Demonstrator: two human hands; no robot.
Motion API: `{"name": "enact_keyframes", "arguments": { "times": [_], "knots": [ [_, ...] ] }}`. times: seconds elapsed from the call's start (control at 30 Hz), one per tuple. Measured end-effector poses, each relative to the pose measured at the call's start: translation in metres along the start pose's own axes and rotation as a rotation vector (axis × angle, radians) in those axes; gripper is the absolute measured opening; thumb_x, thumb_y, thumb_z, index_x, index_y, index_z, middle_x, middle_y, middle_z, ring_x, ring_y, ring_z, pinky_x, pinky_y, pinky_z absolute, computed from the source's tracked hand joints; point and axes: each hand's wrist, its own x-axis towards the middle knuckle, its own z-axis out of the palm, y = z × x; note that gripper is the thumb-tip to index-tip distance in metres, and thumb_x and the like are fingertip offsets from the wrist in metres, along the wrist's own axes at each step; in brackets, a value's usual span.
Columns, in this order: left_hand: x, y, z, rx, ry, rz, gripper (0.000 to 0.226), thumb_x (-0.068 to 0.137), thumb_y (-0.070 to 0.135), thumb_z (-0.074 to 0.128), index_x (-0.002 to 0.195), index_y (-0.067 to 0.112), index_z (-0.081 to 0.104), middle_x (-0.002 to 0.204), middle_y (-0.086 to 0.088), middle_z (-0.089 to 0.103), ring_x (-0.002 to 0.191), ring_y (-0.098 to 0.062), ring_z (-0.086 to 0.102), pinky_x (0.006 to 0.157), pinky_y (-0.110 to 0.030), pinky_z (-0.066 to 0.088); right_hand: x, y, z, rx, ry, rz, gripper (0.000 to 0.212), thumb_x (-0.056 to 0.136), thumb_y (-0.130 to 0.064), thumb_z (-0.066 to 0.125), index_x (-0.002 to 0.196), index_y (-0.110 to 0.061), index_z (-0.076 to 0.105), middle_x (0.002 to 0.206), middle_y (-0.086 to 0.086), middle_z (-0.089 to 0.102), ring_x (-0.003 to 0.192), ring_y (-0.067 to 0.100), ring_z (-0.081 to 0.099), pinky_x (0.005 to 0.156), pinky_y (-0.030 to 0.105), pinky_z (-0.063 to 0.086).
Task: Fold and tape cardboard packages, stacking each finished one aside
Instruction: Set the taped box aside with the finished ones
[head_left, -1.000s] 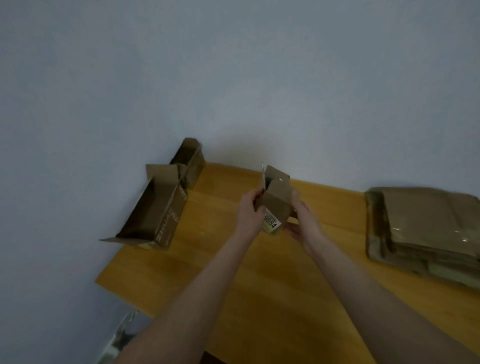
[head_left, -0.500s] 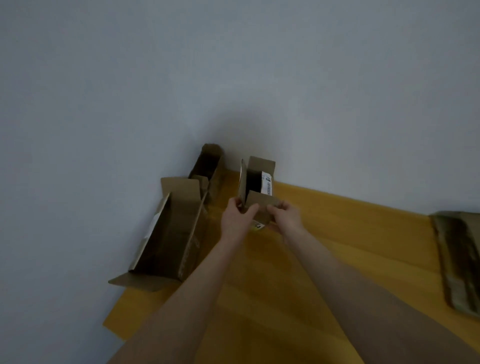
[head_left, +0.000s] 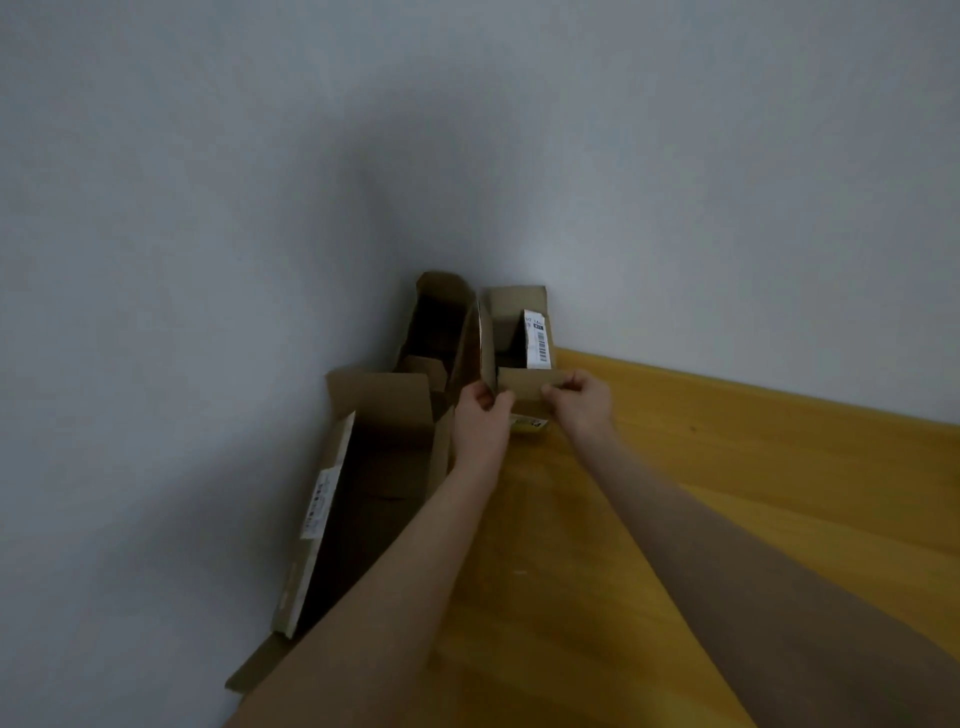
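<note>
Running from the bottom edge up to the right, a yellow-orange wooden table (head_left: 727, 493) meets a plain grey wall (head_left: 208, 208) that fills the whole top and left of the view. Along the table's left edge a large open box (head_left: 384, 467) lies against the wall, flaps spread. Behind it, in the far left corner, stands a narrow box (head_left: 436, 322), open on top and dark inside. Just right of that, touching it, the small box (head_left: 519, 338) sits at the far edge. The left hand (head_left: 480, 421) pinches its near left corner and the right hand (head_left: 579, 402) pinches the right end of its near flap. Both forearms cross the table and hide part of the large box. A white label (head_left: 320, 501) on the large box's left flap is too blurred to read. A barcode label (head_left: 537, 340) hangs over the small box's right wall, and a yellow sticker (head_left: 530, 423) shows low on its front, both illegible.
</note>
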Motion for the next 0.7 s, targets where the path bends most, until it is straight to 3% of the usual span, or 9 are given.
{"name": "enact_keyframes", "arguments": {
  "times": [0.07,0.13,0.2,0.27,0.33,0.43,0.5,0.57,0.7],
  "knots": [
    [0.007,0.001,-0.002,0.029,-0.008,0.001,0.039,0.096,0.022,0.053,0.134,0.017,0.046,0.122,0.003,0.056,0.105,-0.012,0.053,0.076,-0.02,0.039,0.003,0.001,0.004,-0.026,0.025,-0.034,0.01,0.093,-0.007,0.058,0.088,-0.016,0.058,0.1,0.003,0.063,0.101,0.023,0.061,0.088,0.037,0.054],
    [0.01,0.004,-0.003,0.089,-0.006,0.013,0.048,0.097,0.021,0.05,0.143,0.017,0.037,0.134,0.0,0.051,0.119,-0.018,0.051,0.081,-0.021,0.042,0.003,-0.003,0.011,-0.067,-0.007,-0.081,0.012,0.094,-0.005,0.055,0.102,-0.011,0.061,0.109,0.005,0.063,0.102,0.018,0.059,0.081,0.027,0.051],
    [0.01,0.01,-0.002,0.135,0.004,0.028,0.063,0.097,0.016,0.048,0.152,0.018,0.016,0.152,-0.004,0.032,0.135,-0.024,0.038,0.103,-0.035,0.041,0.002,-0.014,0.016,-0.099,-0.089,-0.128,0.034,0.094,0.0,0.051,0.125,-0.012,0.056,0.125,0.006,0.06,0.114,0.02,0.056,0.085,0.024,0.047],
    [0.007,0.019,0.001,0.172,0.033,0.075,0.071,0.097,0.011,0.046,0.153,0.018,0.002,0.159,-0.004,0.013,0.141,-0.027,0.029,0.112,-0.043,0.033,-0.002,-0.023,0.015,-0.126,-0.151,-0.133,0.054,0.093,0.003,0.049,0.143,-0.014,0.04,0.141,0.006,0.048,0.13,0.023,0.045,0.094,0.024,0.04],
    [0.002,0.026,0.005,0.229,0.07,0.154,0.069,0.097,0.007,0.044,0.153,0.015,0.003,0.16,-0.005,0.007,0.141,-0.027,0.028,0.112,-0.039,0.033,-0.006,-0.022,0.004,-0.196,-0.144,-0.104,0.06,0.093,0.002,0.05,0.148,-0.013,0.031,0.149,0.008,0.039,0.134,0.024,0.04,0.097,0.025,0.038],
    [-0.015,0.029,0.017,0.421,0.018,0.294,0.057,0.096,0.009,0.047,0.149,0.013,0.024,0.154,-0.006,0.022,0.135,-0.024,0.037,0.1,-0.024,0.036,-0.013,-0.009,-0.029,-0.382,-0.02,-0.101,0.057,0.094,-0.008,0.053,0.146,-0.014,0.033,0.147,0.009,0.04,0.125,0.024,0.048,0.085,0.026,0.04],
    [-0.027,0.024,0.032,0.669,-0.095,0.362,0.054,0.095,0.015,0.052,0.145,0.014,0.032,0.153,-0.005,0.022,0.135,-0.025,0.037,0.103,-0.028,0.039,-0.02,0.0,-0.058,-0.521,0.034,-0.1,0.055,0.093,-0.016,0.056,0.144,-0.016,0.035,0.146,0.009,0.039,0.126,0.024,0.045,0.09,0.03,0.041],
    [-0.04,0.019,0.051,0.9,-0.165,0.395,0.06,0.094,0.021,0.056,0.146,0.013,0.029,0.156,-0.007,0.016,0.14,-0.026,0.027,0.109,-0.038,0.035,-0.029,0.008,-0.09,-0.625,0.037,-0.105,0.056,0.092,-0.019,0.057,0.143,-0.017,0.035,0.145,0.009,0.036,0.128,0.027,0.043,0.099,0.035,0.04],
    [-0.08,0.018,0.105,1.093,-0.216,0.472,0.069,0.093,0.026,0.059,0.149,0.013,0.021,0.157,-0.01,0.013,0.142,-0.027,0.021,0.111,-0.039,0.029,-0.049,0.025,-0.167,-0.807,0.045,-0.153,0.061,0.089,-0.022,0.059,0.144,-0.019,0.033,0.145,0.009,0.034,0.129,0.031,0.037,0.103,0.041,0.039]
  ]
}}
